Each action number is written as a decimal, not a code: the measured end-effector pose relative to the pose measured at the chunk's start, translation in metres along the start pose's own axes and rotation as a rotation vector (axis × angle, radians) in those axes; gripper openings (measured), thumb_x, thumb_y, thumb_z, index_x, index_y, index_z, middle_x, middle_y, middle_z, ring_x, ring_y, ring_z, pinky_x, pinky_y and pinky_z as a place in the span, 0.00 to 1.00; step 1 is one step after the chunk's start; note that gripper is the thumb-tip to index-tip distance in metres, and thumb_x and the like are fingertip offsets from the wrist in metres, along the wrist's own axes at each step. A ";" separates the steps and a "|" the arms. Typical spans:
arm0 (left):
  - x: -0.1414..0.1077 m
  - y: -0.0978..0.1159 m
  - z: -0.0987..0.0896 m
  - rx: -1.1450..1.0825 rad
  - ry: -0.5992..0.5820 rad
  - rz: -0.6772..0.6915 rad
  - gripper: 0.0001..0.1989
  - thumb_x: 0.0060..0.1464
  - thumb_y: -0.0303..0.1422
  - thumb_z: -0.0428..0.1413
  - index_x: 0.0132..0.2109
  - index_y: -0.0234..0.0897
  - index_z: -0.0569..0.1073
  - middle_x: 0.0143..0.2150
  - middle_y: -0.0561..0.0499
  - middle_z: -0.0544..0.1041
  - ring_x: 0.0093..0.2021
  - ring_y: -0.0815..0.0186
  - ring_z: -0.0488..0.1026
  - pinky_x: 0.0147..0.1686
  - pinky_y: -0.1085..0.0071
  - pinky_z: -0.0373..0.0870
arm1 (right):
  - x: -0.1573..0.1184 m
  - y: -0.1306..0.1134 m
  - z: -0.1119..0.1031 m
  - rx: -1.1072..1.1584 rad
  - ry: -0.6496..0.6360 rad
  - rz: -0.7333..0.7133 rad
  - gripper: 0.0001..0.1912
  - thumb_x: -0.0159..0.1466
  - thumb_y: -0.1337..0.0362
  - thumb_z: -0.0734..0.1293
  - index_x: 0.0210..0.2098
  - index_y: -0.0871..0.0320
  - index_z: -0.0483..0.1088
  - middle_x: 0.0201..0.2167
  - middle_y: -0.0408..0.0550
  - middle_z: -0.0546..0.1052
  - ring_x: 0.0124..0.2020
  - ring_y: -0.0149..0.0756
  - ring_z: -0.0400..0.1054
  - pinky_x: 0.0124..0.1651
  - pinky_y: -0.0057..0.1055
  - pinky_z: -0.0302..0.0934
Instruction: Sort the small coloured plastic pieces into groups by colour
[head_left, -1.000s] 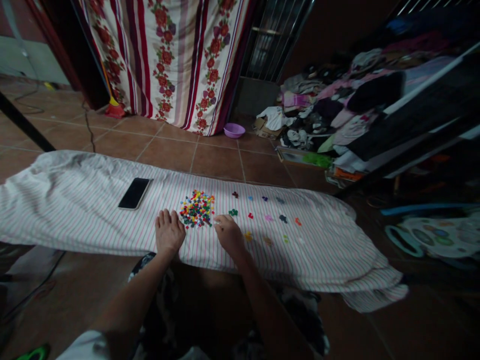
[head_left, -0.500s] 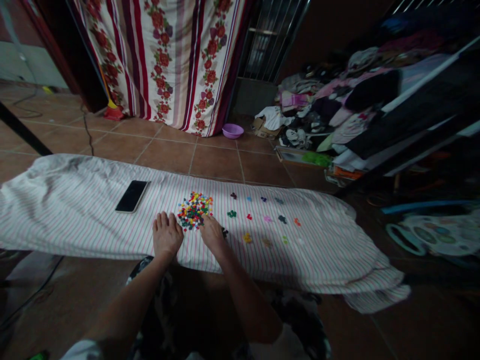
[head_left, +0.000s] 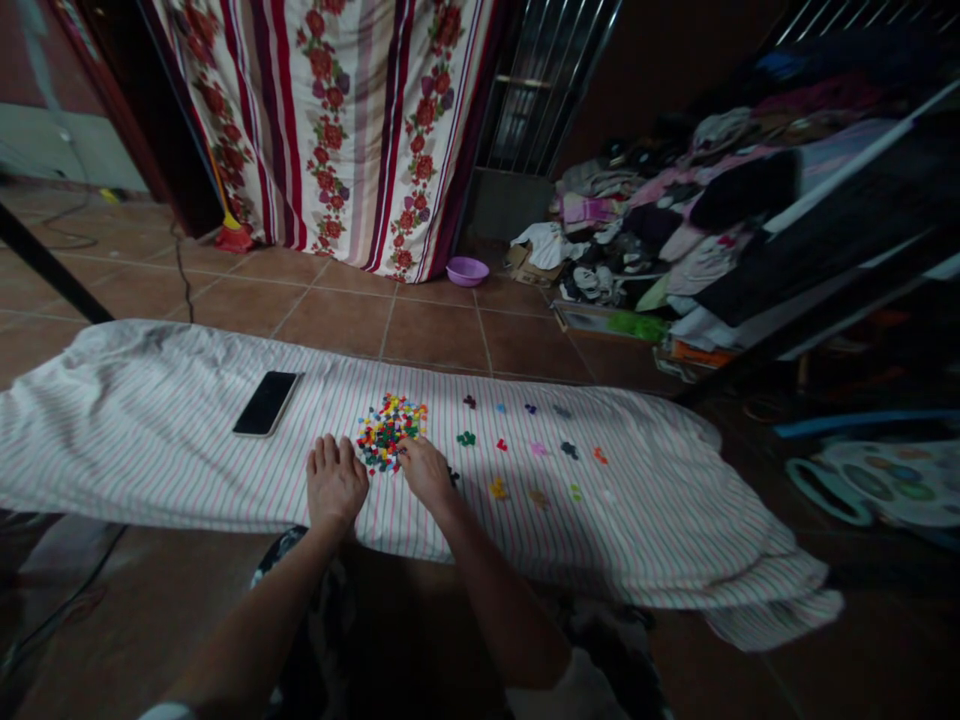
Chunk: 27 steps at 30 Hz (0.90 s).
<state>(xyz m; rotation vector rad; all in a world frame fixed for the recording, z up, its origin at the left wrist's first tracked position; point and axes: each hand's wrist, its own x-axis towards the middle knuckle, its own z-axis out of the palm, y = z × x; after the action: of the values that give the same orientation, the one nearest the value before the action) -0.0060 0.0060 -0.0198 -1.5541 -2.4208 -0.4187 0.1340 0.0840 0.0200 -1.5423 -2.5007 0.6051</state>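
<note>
A mixed pile of tiny coloured pieces (head_left: 390, 420) lies on the striped cloth (head_left: 337, 390); their exact kind is too small to make out. Flat on the cloth at the pile's near left rests my left hand (head_left: 335, 482), fingers stretched out, holding nothing. My right hand (head_left: 427, 472) is at the pile's right edge, thumb and fingertips pinched together; whatever is between them is hidden. Right of it sit small single-colour groups in rows, among them green pieces (head_left: 466, 438), red pieces (head_left: 501, 444), yellow pieces (head_left: 498, 488) and pink pieces (head_left: 538, 448). Black pieces (head_left: 454, 478) are partly behind my right hand.
A dark-screened phone (head_left: 265, 404) lies on the cloth to the left. Beyond, on the tiled floor, are a purple basin (head_left: 467, 271) and a red broom head (head_left: 235, 237) by a flowered curtain (head_left: 360, 130). Clothes (head_left: 660, 220) are heaped at the right.
The whole scene sits slightly lower as the camera view shifts. My right hand's fingertips stay at the pile's right edge, a little more drawn in; my left hand remains flat.
</note>
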 end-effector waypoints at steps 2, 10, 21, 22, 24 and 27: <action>0.000 0.000 0.000 0.007 -0.007 -0.004 0.25 0.59 0.32 0.43 0.59 0.24 0.68 0.61 0.29 0.66 0.64 0.44 0.60 0.61 0.50 0.57 | 0.002 -0.002 0.000 -0.021 -0.014 0.007 0.11 0.67 0.66 0.61 0.47 0.56 0.72 0.45 0.52 0.76 0.47 0.38 0.70 0.47 0.30 0.60; 0.001 0.001 0.000 0.010 0.007 0.002 0.24 0.59 0.32 0.43 0.58 0.24 0.69 0.61 0.29 0.67 0.64 0.45 0.61 0.61 0.50 0.57 | 0.003 -0.010 0.000 -0.054 0.021 0.026 0.13 0.68 0.68 0.58 0.47 0.57 0.71 0.45 0.53 0.76 0.46 0.40 0.71 0.44 0.31 0.60; 0.000 0.002 -0.005 -0.015 -0.002 0.001 0.25 0.59 0.33 0.43 0.57 0.24 0.69 0.60 0.29 0.67 0.64 0.44 0.61 0.60 0.49 0.57 | 0.000 -0.011 0.002 0.059 0.122 0.084 0.10 0.66 0.67 0.59 0.43 0.54 0.70 0.42 0.48 0.77 0.45 0.36 0.70 0.44 0.29 0.59; 0.000 0.002 -0.006 -0.015 -0.005 0.001 0.25 0.59 0.33 0.42 0.57 0.24 0.69 0.60 0.29 0.67 0.64 0.44 0.60 0.60 0.49 0.57 | 0.000 -0.010 0.003 0.069 0.137 0.087 0.10 0.66 0.67 0.59 0.43 0.54 0.70 0.41 0.48 0.77 0.44 0.35 0.70 0.44 0.29 0.59; 0.000 0.003 -0.007 -0.011 -0.012 0.005 0.25 0.59 0.33 0.42 0.57 0.24 0.69 0.60 0.28 0.67 0.63 0.44 0.60 0.61 0.50 0.57 | -0.001 -0.009 0.003 0.098 0.170 0.081 0.09 0.65 0.68 0.60 0.42 0.55 0.70 0.41 0.48 0.77 0.44 0.35 0.70 0.44 0.29 0.59; 0.000 0.003 -0.009 -0.002 -0.015 0.011 0.24 0.59 0.34 0.41 0.57 0.24 0.69 0.59 0.29 0.67 0.63 0.45 0.60 0.60 0.50 0.57 | -0.004 -0.005 0.004 0.157 0.222 0.044 0.10 0.63 0.70 0.60 0.42 0.56 0.69 0.41 0.47 0.77 0.44 0.35 0.70 0.46 0.28 0.60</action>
<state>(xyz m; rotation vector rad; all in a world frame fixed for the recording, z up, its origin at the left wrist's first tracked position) -0.0029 0.0042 -0.0110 -1.5764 -2.4225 -0.4081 0.1303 0.0773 0.0189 -1.5198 -2.2073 0.5850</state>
